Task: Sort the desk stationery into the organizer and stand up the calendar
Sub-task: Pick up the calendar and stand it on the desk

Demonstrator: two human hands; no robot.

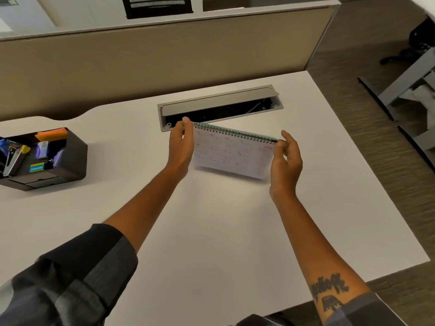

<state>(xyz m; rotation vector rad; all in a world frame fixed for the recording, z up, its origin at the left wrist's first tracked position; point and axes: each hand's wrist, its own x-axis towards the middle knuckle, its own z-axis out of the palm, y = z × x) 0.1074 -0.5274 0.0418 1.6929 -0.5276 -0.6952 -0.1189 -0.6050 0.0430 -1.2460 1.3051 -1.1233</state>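
Two hands: you have both on the calendar [234, 152], one at each end of its wire-bound top edge.
Step in hand: the stationery looks already sorted, so you are on the last part, I judge, standing the calendar up.
Left hand: your left hand [181, 147] pinches the left end of the binding, thumb and fingertips closed on the corner.
Right hand: your right hand [286, 158] sits at the right end, fingers loosely curled with the tips at the binding; it seems to pinch the corner, though the contact is small and partly hidden.
Calendar: it hangs between your hands with the binding uppermost and the printed page facing you, tilted down to the right; its lower edge is blurred, so whether it touches the table [223, 231] is unclear.
Place: it is just in front of the open cable tray [219, 107] set into the table, and well apart from the organizer [70, 158] at your far left.
Organizer: it holds a stapler [13, 158], orange notes [51, 135] and other small items.
Next move: you will likely need to spread the base flaps into a tent and set the feet flat on the table.
Care: keep the base clear of the tray opening so a foot does not drop in.
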